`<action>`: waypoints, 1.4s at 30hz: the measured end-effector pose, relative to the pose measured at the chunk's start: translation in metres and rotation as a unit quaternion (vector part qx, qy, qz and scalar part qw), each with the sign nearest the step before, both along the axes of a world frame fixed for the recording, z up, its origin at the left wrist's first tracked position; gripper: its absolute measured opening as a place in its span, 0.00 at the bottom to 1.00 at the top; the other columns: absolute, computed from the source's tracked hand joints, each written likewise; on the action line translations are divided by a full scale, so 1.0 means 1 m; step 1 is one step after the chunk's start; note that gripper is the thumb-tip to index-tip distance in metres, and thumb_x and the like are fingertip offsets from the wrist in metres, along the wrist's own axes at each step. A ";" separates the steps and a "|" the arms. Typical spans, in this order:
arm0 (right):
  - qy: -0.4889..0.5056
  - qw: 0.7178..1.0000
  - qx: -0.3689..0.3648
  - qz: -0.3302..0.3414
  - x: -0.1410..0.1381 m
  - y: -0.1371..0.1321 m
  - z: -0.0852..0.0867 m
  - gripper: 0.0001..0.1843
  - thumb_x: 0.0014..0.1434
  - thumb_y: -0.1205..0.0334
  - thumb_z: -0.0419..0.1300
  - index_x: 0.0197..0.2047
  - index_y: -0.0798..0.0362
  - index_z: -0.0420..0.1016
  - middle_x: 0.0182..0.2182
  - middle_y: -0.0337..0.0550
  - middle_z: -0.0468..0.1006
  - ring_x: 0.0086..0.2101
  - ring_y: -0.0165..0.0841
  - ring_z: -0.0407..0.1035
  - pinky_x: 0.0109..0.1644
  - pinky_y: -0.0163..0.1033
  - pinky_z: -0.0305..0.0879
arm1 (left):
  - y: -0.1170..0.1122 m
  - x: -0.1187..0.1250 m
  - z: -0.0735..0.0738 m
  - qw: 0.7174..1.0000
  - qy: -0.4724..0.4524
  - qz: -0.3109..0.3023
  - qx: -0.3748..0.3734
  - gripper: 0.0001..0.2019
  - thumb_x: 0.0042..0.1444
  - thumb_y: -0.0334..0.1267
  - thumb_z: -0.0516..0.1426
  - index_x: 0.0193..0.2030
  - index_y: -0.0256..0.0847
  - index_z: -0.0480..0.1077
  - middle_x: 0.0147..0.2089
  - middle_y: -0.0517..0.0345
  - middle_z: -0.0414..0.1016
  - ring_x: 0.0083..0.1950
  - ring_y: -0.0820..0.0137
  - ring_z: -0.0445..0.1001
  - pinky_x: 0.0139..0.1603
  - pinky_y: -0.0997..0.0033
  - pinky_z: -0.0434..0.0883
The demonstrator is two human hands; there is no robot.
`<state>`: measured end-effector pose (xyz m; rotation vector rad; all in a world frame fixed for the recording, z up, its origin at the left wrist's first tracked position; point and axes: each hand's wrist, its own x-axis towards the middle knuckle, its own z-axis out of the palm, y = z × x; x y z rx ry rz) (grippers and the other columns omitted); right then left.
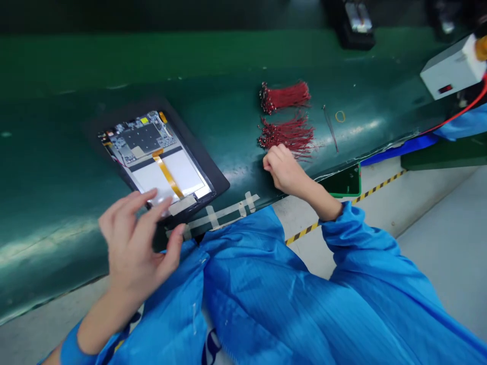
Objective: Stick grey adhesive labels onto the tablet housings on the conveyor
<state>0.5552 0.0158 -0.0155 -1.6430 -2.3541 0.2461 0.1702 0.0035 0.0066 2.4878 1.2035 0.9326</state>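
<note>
An opened tablet (190, 177) lies on a dark flat pad (207, 165), showing its circuit board (140, 142), a pale lower section and an orange ribbon cable (168, 175). My left hand (133, 238) hovers at the tablet's near-left edge, slightly blurred, fingers and thumb spread and holding nothing visible. Just below the nearer bundle of thin red wires (287, 134), my right hand (283, 170) is closed with its fingertips curled under. Whatever it may pinch is hidden. A second red wire bundle (285, 96) rests behind the first.
To the right lie a loose wire (330, 129) and a yellow rubber band (340, 116). A white box (452, 68) with a red cable (462, 109) stands at the far right. Tape strips (213, 217) mark the green bench's front edge. A green bin (348, 182) sits below.
</note>
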 end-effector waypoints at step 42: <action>0.319 0.932 -0.094 0.141 -0.119 0.024 0.043 0.05 0.66 0.68 0.59 0.37 0.52 0.72 0.31 0.37 0.73 0.30 0.28 0.64 0.36 0.36 0.59 | 0.012 0.034 0.006 0.994 -0.089 0.020 -0.057 0.08 0.71 0.36 0.58 0.50 0.42 0.79 0.46 0.52 0.83 0.45 0.64 0.80 0.44 0.62 0.76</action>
